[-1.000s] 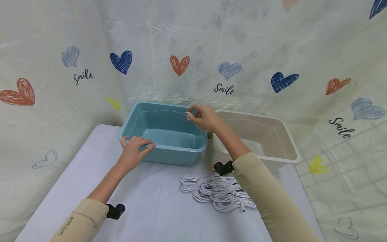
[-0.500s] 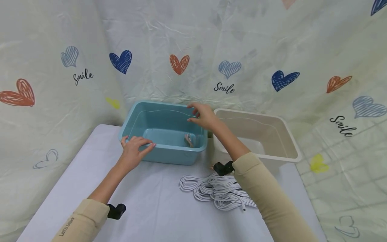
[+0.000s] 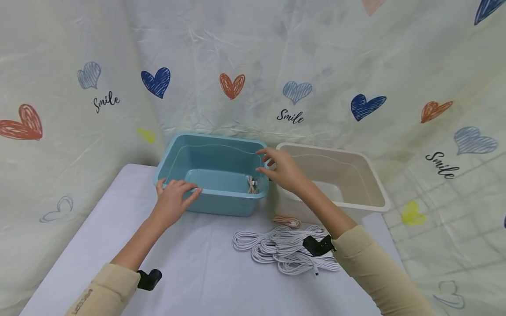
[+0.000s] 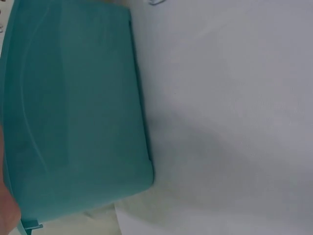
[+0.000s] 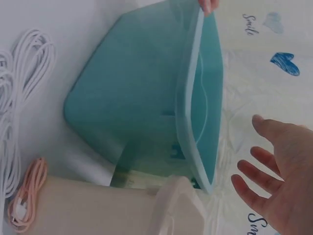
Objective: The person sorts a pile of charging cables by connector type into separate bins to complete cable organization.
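While a small coiled cable [image 3: 251, 184] lies inside the blue bin [image 3: 213, 174], at its right end against the wall, the right hand [image 3: 281, 170] hovers just above the bin's right rim with fingers spread and relaxed, holding nothing. The left hand [image 3: 172, 199] rests on the bin's near left rim, fingers laid straight over the edge, gripping nothing. The bin stands on the table [image 3: 189, 267] with a beige bin [image 3: 340, 184] just beside it on the right. In front of the two, a pink cable [image 3: 287, 220] lies next to a pile of white cables [image 3: 278, 248].
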